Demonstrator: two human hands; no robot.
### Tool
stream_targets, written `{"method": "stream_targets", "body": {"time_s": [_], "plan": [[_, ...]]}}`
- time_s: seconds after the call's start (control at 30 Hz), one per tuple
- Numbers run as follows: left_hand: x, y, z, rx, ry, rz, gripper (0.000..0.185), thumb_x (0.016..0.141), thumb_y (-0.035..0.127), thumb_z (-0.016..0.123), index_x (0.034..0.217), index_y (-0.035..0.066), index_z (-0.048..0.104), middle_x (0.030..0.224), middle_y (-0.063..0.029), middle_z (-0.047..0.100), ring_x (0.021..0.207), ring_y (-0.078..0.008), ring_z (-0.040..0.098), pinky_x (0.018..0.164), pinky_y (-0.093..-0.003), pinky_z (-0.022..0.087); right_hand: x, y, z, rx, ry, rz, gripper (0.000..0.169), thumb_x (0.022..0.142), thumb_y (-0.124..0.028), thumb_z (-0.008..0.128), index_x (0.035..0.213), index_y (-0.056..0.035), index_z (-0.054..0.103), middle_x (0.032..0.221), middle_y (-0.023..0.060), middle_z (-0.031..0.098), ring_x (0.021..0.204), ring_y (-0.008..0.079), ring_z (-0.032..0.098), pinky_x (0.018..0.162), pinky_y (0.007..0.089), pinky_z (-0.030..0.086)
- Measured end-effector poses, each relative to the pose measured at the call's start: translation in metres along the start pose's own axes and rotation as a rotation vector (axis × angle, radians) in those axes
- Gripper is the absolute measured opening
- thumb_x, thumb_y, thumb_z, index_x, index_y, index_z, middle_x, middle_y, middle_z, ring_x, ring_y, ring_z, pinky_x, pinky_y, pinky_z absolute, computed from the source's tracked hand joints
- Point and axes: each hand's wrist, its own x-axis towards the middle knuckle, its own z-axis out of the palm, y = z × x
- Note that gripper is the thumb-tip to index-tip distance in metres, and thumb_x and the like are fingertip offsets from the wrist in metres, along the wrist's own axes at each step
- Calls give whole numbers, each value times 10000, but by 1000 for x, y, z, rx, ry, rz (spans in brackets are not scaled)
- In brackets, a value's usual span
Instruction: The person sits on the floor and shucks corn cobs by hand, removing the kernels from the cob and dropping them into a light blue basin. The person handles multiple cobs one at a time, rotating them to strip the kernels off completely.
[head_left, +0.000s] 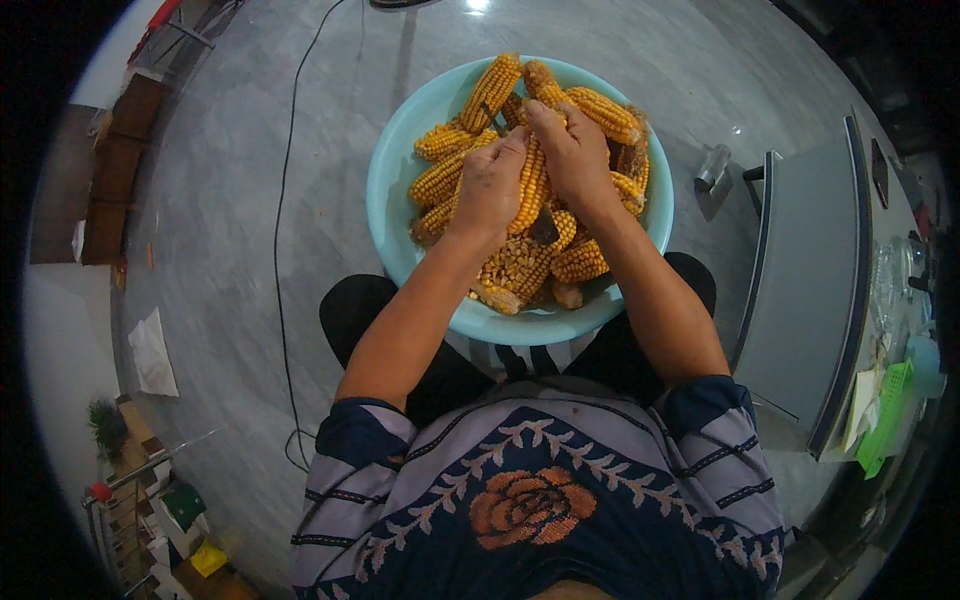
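A wide light-blue plastic basin (385, 187) full of dried yellow corn cobs (491, 90) stands in front of me, between my knees. Over its middle, my left hand (491, 184) and my right hand (571, 150) both grip one ear of corn (531, 187), whose far end is largely covered by my fingers. Loose kernels (514, 262) lie among the cobs in the near part of the basin. A dark flat piece (544, 227) sits by the held ear; what it is I cannot tell. Some cobs are hidden under my forearms.
A black cable (282, 195) runs along the grey floor on my left. White paper (154, 352) lies farther left. To the right are a clear cup (712, 166) on the floor and a table (802, 285) holding a green plastic basket (885, 416). Brown boxes (116, 169) stand at the left wall.
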Motion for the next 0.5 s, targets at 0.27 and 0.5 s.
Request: {"method": "stream_targets", "body": {"time_s": [0.27, 0.5], "plan": [[-2, 10, 4, 41, 61, -154, 328, 953, 255, 419, 1008, -29, 573, 886, -69, 596, 777, -121, 565, 685, -266, 473, 0, 0, -1, 5, -36, -113, 344, 859, -318, 539, 831, 22, 581, 690, 77, 570, 655, 124, 518, 604, 292, 424], [-8, 28, 10, -191, -102, -188, 336, 946, 310, 441, 1022, 6, 562, 861, -65, 617, 693, -141, 609, 594, -280, 528, 6, -8, -9, 461, -50, 123, 333, 886, -307, 514, 890, 18, 587, 826, 30, 594, 736, 112, 539, 671, 259, 432]]}}
